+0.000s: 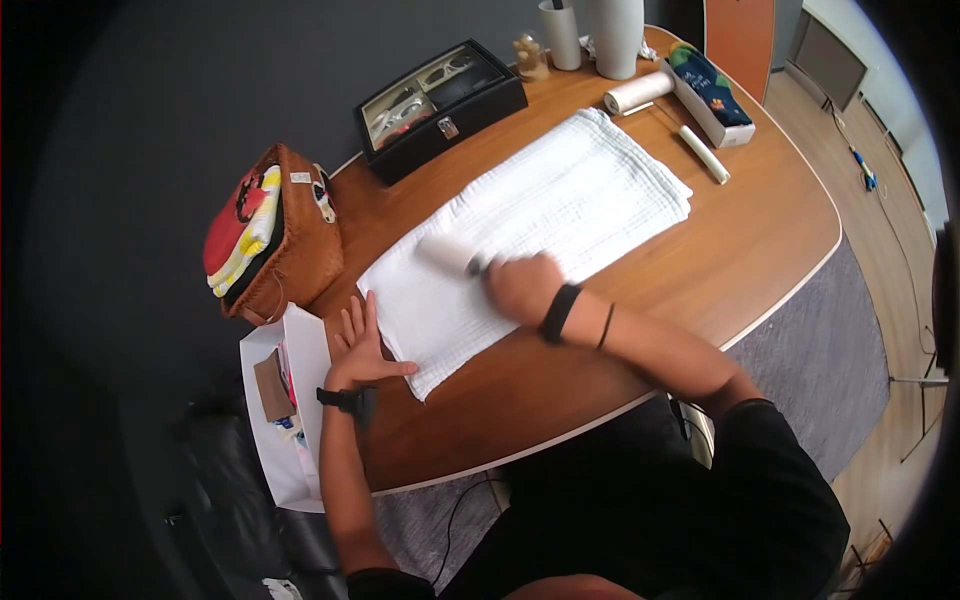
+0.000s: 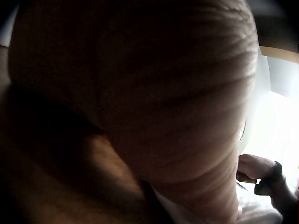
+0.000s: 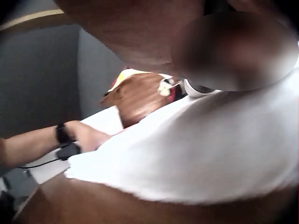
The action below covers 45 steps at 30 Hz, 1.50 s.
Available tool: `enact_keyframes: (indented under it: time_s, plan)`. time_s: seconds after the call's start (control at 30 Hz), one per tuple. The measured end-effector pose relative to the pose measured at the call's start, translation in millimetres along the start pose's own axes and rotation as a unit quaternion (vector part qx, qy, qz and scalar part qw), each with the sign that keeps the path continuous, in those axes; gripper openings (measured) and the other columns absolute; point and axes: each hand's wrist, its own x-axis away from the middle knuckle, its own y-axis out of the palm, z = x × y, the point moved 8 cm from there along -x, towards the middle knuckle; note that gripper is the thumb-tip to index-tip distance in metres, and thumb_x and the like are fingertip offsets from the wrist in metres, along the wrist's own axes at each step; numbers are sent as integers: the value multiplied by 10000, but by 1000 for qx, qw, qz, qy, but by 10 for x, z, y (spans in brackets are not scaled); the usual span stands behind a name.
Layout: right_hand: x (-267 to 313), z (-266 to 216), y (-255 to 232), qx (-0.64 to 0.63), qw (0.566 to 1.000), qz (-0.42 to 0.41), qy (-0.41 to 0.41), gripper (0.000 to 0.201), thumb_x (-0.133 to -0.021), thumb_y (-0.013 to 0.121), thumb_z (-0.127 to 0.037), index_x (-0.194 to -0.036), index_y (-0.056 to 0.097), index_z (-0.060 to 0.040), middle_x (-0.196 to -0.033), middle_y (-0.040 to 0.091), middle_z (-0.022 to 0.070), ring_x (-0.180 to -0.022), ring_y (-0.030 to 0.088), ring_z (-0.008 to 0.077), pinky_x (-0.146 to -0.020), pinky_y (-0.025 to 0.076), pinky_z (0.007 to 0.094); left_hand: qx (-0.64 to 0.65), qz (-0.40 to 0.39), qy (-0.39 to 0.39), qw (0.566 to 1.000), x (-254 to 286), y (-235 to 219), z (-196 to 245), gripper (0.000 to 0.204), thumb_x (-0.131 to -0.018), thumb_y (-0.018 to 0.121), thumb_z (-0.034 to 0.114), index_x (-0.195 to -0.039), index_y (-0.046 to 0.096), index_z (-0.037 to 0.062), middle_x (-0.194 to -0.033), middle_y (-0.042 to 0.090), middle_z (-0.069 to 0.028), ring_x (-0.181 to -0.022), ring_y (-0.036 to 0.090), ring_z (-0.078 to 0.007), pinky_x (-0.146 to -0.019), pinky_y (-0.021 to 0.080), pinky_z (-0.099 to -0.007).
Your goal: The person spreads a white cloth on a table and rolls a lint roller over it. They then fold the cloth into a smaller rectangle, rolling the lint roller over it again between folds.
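Note:
A white folded cloth [image 1: 590, 190] lies flat across the wooden table [image 1: 760, 240]. The right hand [image 1: 527, 288], blurred in the head view, grips the handle of a white lint roller [image 1: 447, 254] over the cloth's left part. At the cloth's near left corner the left hand [image 1: 366, 350] rests with fingers spread, its thumb and fingertips on the cloth's edge. In the right wrist view the cloth [image 3: 210, 149] spreads below the right hand, and the left hand [image 3: 88, 136] is at its far end. The left wrist view is mostly filled by the left hand, dark and close.
Left of the cloth are a brown basket [image 1: 310, 245] with folded clothes and a white box [image 1: 262, 440]. Behind it stands a black glasses case [image 1: 440, 110]. At the back right are a paper roll [image 1: 640, 93], a thin white roll [image 1: 705, 155], a sock box [image 1: 735, 133] and vases [image 1: 615, 40].

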Motion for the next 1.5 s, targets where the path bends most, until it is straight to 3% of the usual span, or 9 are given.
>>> enact_keyframes:
  time_s: [0.17, 0.43, 0.5, 0.57, 0.67, 0.97, 1.23, 1.43, 1.5]
  plan:
    - [581, -488, -79, -96, 984, -126, -76, 292, -1049, 525, -249, -1021, 739, -52, -905, 802, 174, -851, 801, 339, -783, 610, 491, 17, 29, 17, 999, -15, -41, 13, 1793, -473, 1041, 618, -1763, -123, 176, -1809, -142, -295, -1662, -178, -497, -1257, 10, -756]
    - [1237, 2127, -606, 32, 973, 221, -54, 247, -1110, 578, -239, -982, 671, -49, -820, 666, 117, -633, 609, 279, -578, 477, 444, 5, 60, 40, 997, -88, 29, -117, 1773, -447, 1024, 648, -1774, -68, 213, -1827, -121, -254, -1664, -148, -512, -1242, 7, -780]
    - [1232, 2589, -706, -13, 984, 129, 124, 313, -1153, 512, -248, -997, 686, -40, -920, 706, 79, -714, 623, 181, -607, 460, 391, 25, 54, 27, 998, -48, 43, -120, 1764, -451, 1024, 643, -1775, -63, 225, -1829, -121, -247, -1664, -146, -515, -1241, 13, -782]
    - [1314, 2381, -894, -29, 922, -86, 377, 288, -1166, 472, -211, -1092, 695, -45, -964, 689, 35, -800, 634, 166, -659, 498, 356, 18, 35, 14, 999, -64, 18, -93, 1746, -457, 1024, 641, -1777, -49, 251, -1831, -109, -244, -1662, -143, -521, -1242, 29, -783]
    - [1309, 1274, -665, 326, 925, 193, -20, 241, -1119, 593, -308, -1060, 697, -98, -760, 586, 32, -585, 522, 171, -496, 411, 347, 7, 45, 17, 999, -65, 15, -103, 1735, -460, 1024, 648, -1777, -39, 266, -1829, -97, -254, -1662, -133, -527, -1245, 47, -780]
    - [1234, -1022, 150, -141, 989, -39, -7, 330, -1117, 575, -355, -1111, 641, -32, -601, 661, 116, -486, 648, 325, -448, 467, 476, -1, 37, 12, 999, -20, -17, -58, 1717, -477, 1028, 598, -1775, -49, 277, -1828, -87, -261, -1669, -108, -517, -1251, 75, -779]
    - [1561, 1038, -517, 275, 939, 204, -40, 338, -1123, 601, -309, -884, 659, -76, -592, 606, 131, -452, 570, 307, -407, 393, 465, 7, 49, 14, 999, -38, 5, -97, 1732, -462, 1015, 658, -1774, -53, 287, -1822, -88, -273, -1671, -103, -512, -1267, 48, -762]
    - [1953, 2531, -986, 205, 950, 201, 119, 410, -1145, 537, -366, -923, 666, -47, -802, 721, 280, -723, 718, 465, -532, 509, 551, 28, 40, 26, 998, 7, -9, -71, 1740, -460, 1017, 680, -1774, -46, 266, -1823, -121, -254, -1665, -141, -506, -1279, 21, -742]
    - [2101, 2675, -1058, 140, 933, 89, 320, 439, -1150, 508, -390, -961, 664, -25, -873, 728, 309, -797, 699, 536, -634, 527, 609, 29, 47, 24, 998, 21, -18, -94, 1739, -459, 1021, 672, -1775, -40, 264, -1824, -121, -253, -1665, -142, -506, -1276, 21, -747]
